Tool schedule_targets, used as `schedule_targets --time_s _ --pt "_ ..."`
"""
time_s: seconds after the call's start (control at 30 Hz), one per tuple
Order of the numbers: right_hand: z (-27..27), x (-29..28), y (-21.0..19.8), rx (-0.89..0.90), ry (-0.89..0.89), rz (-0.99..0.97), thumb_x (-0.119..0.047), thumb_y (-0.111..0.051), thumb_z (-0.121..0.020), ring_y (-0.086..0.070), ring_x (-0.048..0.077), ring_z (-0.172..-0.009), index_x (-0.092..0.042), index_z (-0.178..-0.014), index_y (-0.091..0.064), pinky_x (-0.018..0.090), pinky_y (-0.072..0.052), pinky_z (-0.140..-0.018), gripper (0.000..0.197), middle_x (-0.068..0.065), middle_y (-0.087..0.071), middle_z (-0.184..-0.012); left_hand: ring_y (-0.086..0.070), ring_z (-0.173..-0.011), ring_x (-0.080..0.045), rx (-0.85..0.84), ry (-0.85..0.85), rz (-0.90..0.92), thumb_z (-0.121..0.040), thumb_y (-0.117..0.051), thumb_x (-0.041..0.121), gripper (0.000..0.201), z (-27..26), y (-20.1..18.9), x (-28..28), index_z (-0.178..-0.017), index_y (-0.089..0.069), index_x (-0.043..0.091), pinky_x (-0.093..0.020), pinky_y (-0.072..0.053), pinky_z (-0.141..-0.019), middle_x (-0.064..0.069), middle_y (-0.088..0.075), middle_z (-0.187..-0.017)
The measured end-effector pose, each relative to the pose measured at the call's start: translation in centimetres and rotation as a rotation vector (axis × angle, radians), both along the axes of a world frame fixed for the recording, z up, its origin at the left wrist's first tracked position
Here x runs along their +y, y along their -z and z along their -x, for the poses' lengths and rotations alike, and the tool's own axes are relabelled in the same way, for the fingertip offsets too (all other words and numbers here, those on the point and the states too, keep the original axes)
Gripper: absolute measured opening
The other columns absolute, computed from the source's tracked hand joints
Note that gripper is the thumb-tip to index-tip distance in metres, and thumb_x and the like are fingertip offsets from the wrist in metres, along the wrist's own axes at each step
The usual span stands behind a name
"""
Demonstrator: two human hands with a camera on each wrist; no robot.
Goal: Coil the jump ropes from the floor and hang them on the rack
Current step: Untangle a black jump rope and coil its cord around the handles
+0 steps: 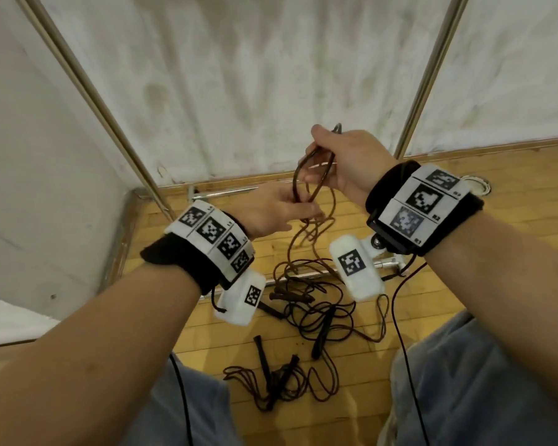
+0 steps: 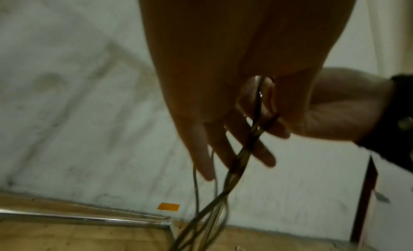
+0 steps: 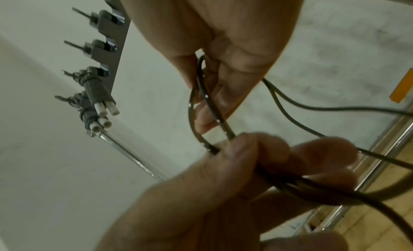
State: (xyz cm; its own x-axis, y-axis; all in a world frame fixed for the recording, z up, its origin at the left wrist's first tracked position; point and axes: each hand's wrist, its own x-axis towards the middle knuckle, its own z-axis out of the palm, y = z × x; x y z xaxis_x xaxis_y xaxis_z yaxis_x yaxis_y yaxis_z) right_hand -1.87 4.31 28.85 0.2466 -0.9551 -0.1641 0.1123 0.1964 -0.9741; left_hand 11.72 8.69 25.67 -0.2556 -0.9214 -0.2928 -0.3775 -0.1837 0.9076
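Note:
A dark brown jump rope [image 1: 298, 183] is gathered into small loops in front of me. My right hand [image 1: 318, 156] grips the top of the loops, thumb over the cord [image 3: 202, 95]. Just below, my left hand [image 1: 303, 210] pinches the strands where they bunch together [image 3: 268, 173]. The rest of this rope trails down to the wooden floor. In the left wrist view the strands [image 2: 257, 117] run between my left fingers [image 2: 225, 148] and hang downward. Several more jump ropes [image 1: 322, 313] with black handles lie tangled on the floor between my knees.
The rack's metal posts [image 1: 91, 91] [image 1: 432, 75] rise on either side against a white wall. Its hook strip [image 3: 116, 48] shows in the right wrist view, with two coiled ropes with grey handles [image 3: 98, 99] hanging on the lower hooks. A base bar [image 1: 226, 193] lies on the floor.

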Motion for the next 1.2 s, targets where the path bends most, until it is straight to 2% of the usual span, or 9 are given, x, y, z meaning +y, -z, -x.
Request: schedule_targets --time_s 0.1,0.23,0.33,0.43,0.5,0.67,0.87,1.0,1.2 --pt "0.5 -0.4 -0.5 -0.047 0.092 0.037 -0.022 -0.048 -0.097 -0.063 0.021 -0.051 -0.003 -0.070 -0.056 0.025 -0.054 -0.050 0.033 0.012 -0.063 -0.066 -0.064 -0.102 -0.009 0.016 -0.030 0.033 -0.095 -0.055 0.023 0.011 0.3 0.5 -0.3 -0.086 -0.060 0.021 -0.035 -0.045 -0.094 0.008 -0.073 -0.093" --pt "1.6 -1.5 -1.3 -0.111 0.244 0.098 -0.025 -0.051 -0.096 -0.065 0.025 -0.054 -0.003 -0.071 -0.056 0.026 -0.053 -0.051 0.033 0.009 -0.063 -0.062 -0.064 -0.086 0.002 -0.285 0.059 0.160 -0.096 -0.054 0.025 0.016 1.0 1.5 -0.2 -0.083 -0.063 0.026 -0.029 -0.050 -0.090 0.013 -0.070 -0.085" --pt "2.8 -2.6 -1.6 -0.209 0.268 0.095 -0.036 -0.055 -0.093 -0.068 0.026 -0.066 -0.004 -0.079 -0.058 0.032 -0.057 -0.064 0.035 0.009 -0.065 -0.068 -0.070 -0.078 -0.008 -0.101 -0.099 0.169 -0.097 -0.052 0.016 0.018 1.0 1.1 -0.4 -0.083 -0.063 0.016 -0.027 -0.056 -0.078 0.002 -0.071 -0.082" --pt "3.1 -2.9 -0.2 0.001 0.043 0.063 -0.053 -0.061 -0.081 -0.065 0.021 -0.099 -0.011 -0.106 -0.058 0.039 -0.050 -0.090 0.049 0.006 -0.067 -0.104 -0.071 -0.066 -0.015 0.136 -0.278 0.210 -0.097 -0.050 0.011 0.018 0.2 -0.3 -1.0 -0.083 -0.061 0.011 -0.022 -0.056 -0.061 -0.002 -0.071 -0.073" --pt "2.3 -2.2 1.5 0.157 -0.184 0.063 -0.036 -0.064 -0.083 -0.058 0.022 -0.109 -0.008 -0.113 -0.059 0.039 -0.043 -0.097 0.041 0.010 -0.062 -0.115 -0.071 -0.064 -0.019 0.253 -0.361 0.236 -0.097 -0.051 0.010 0.017 -0.4 -1.3 -1.1 -0.083 -0.061 0.009 -0.025 -0.056 -0.058 -0.004 -0.070 -0.071" --pt "-0.5 0.9 5.7 0.301 -0.661 -0.020 -0.018 -0.063 -0.084 -0.063 0.024 -0.106 -0.015 -0.091 -0.070 0.048 -0.035 -0.106 0.010 0.003 -0.073 -0.096 -0.069 -0.060 -0.021 0.470 -0.477 0.237 -0.098 -0.049 0.011 0.017 -2.1 -2.5 -1.5 -0.085 -0.060 0.006 -0.026 -0.057 -0.054 -0.004 -0.059 -0.071" --pt "-1.0 1.4 6.1 0.228 -0.668 -0.066 -0.029 -0.057 -0.090 -0.065 0.030 -0.102 -0.017 -0.078 -0.060 0.039 -0.045 -0.096 0.018 0.004 -0.072 -0.078 -0.070 -0.069 -0.019 0.550 -0.607 0.258 -0.099 -0.049 0.015 0.017 -3.9 -2.8 -1.7 -0.089 -0.061 0.009 -0.026 -0.058 -0.059 -0.001 -0.060 -0.068" --pt "-0.6 0.9 5.5 0.144 -0.739 -0.105 -0.023 -0.060 -0.087 -0.062 0.027 -0.072 -0.013 -0.078 -0.061 0.029 -0.049 -0.077 0.013 0.005 -0.064 -0.070 -0.070 -0.067 -0.020 0.604 -0.740 0.319 -0.098 -0.049 0.014 0.016 -5.0 -2.8 -1.9 -0.090 -0.060 0.008 -0.027 -0.056 -0.061 -0.002 -0.059 -0.067" --pt "-0.3 1.1 6.1 0.817 -0.728 0.121 -0.023 -0.064 -0.083 -0.061 0.012 -0.060 -0.016 -0.092 -0.060 0.028 -0.048 -0.073 0.012 -0.005 -0.061 -0.051 -0.067 -0.063 -0.020 0.590 -0.939 0.377 -0.098 -0.050 0.013 0.017 -5.9 -2.6 -2.3 -0.085 -0.061 0.009 -0.031 -0.057 -0.065 -0.002 -0.056 -0.067"
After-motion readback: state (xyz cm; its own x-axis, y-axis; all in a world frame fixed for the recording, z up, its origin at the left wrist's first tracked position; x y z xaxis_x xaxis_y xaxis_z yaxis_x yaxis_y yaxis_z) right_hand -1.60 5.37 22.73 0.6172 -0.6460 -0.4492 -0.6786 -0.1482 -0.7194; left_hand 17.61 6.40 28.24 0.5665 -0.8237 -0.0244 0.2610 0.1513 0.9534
